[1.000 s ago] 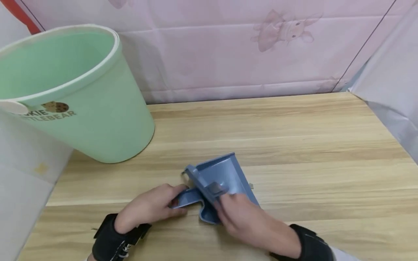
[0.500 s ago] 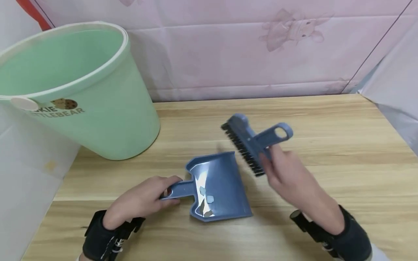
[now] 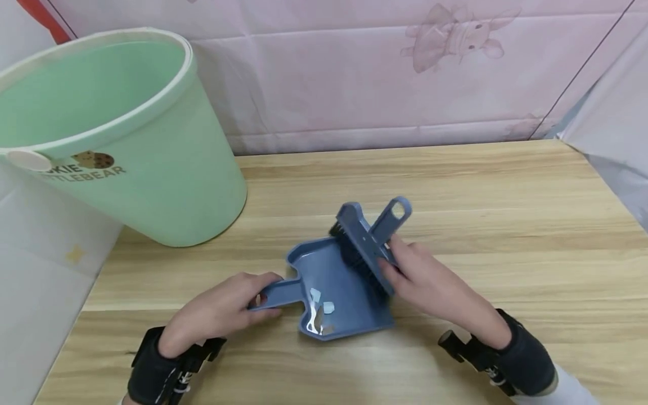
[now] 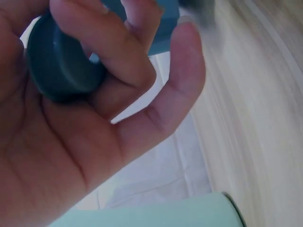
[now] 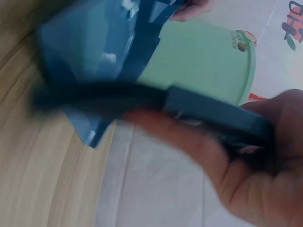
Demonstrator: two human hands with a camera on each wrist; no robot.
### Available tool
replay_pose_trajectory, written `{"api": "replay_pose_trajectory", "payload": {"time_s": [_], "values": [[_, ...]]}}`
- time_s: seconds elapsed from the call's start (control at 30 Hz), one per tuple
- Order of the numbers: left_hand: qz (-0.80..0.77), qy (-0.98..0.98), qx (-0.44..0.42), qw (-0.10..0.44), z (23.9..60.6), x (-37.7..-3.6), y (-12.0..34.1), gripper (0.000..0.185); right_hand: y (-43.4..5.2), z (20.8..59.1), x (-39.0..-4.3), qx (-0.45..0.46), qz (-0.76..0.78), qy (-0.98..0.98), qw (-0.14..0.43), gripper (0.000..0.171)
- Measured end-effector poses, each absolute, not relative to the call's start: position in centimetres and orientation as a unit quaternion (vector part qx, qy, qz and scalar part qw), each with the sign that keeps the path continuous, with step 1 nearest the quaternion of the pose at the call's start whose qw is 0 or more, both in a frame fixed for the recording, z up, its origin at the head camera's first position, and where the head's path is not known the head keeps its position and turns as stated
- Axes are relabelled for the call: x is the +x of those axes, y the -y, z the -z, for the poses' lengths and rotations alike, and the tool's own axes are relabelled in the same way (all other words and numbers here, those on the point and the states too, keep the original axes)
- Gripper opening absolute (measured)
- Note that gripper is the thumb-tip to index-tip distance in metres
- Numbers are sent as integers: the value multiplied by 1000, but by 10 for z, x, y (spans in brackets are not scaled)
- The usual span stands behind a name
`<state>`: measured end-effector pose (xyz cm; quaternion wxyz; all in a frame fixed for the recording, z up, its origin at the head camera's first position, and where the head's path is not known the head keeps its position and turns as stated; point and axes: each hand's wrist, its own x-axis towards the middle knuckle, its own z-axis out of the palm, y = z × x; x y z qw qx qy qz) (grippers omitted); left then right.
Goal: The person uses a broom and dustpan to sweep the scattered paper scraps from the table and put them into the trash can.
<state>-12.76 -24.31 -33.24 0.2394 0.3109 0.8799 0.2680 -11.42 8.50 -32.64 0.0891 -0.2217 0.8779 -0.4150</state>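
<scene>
Dustpan (image 3: 339, 287) is lying flat near the front edge of the wooden table (image 3: 506, 225), steadied by the left hand (image 3: 223, 315), whose fingers are curling round its short handle so the pan is not sliding. The right hand (image 3: 430, 281) is gripping the hand brush (image 3: 367, 242) by its looped handle, tilting the black bristles down onto the pan's open lip. Both tools are smooth, moulded blue plastic (a few pale scraps (image 3: 319, 309) are sitting by the pan's back wall). A mint-green plastic bin (image 3: 152, 169) is standing toward the table's rear left corner.
</scene>
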Motion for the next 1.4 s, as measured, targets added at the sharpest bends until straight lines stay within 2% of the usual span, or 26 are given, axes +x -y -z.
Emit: {"api": "replay_pose_trajectory", "payload": {"time_s": [0.17,0.37,0.5,0.67,0.73,0.8,0.97,1.07,1.2,1.4], "values": [[-267,-882,309,236,333,-127,244,29,-93,317,-113,-231,493,-839,31,36],[-272,-884,323,201,328,-128,252,28,-102,310,-115,-219,420,-878,-70,35],[-287,-884,330,165,321,-127,261,32,-101,315,-121,-224,360,-903,-77,34],[-267,-896,330,130,313,-126,276,34,-97,321,-122,-216,326,-919,-54,38],[-254,-897,333,142,313,-127,280,33,-94,324,-120,-218,324,-920,-39,45],[-248,-895,325,180,313,-128,283,31,-89,327,-117,-226,330,-917,-21,54],[-245,-880,305,269,316,-130,279,33,-72,335,-110,-258,375,-890,4,52],[-244,-876,307,281,320,-130,273,37,-65,338,-107,-266,417,-869,17,42],[-242,-876,301,288,322,-130,267,39,-71,331,-108,-230,505,-832,18,35],[-237,-882,288,288,322,-129,266,33,-94,314,-114,-197,508,-837,-53,40]]}}
